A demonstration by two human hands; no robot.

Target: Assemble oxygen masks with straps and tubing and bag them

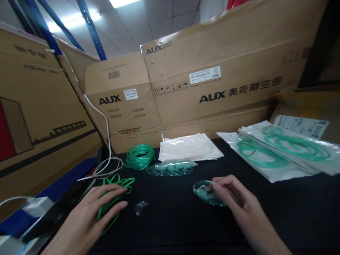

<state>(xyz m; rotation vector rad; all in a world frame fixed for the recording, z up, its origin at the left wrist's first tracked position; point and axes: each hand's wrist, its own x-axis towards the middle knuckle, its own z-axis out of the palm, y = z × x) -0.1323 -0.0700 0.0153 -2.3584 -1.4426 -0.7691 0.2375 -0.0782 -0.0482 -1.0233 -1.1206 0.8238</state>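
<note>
My left hand (92,209) lies on a bunch of green elastic bands (119,184) on the black table (172,226), fingers curled round some of the strands. My right hand (236,202) pinches a clear green face mask (205,193) at its right edge, resting on the table. A small clear plastic piece (140,207) lies between the two hands.
Behind are a coil of green tubing (140,156), a row of stacked clear masks (171,168), a pile of white plastic bags (190,147) and bagged tubing sets (278,150) at the right. Cardboard AUX boxes (212,81) wall the back and left. A white cable (107,141) hangs at left.
</note>
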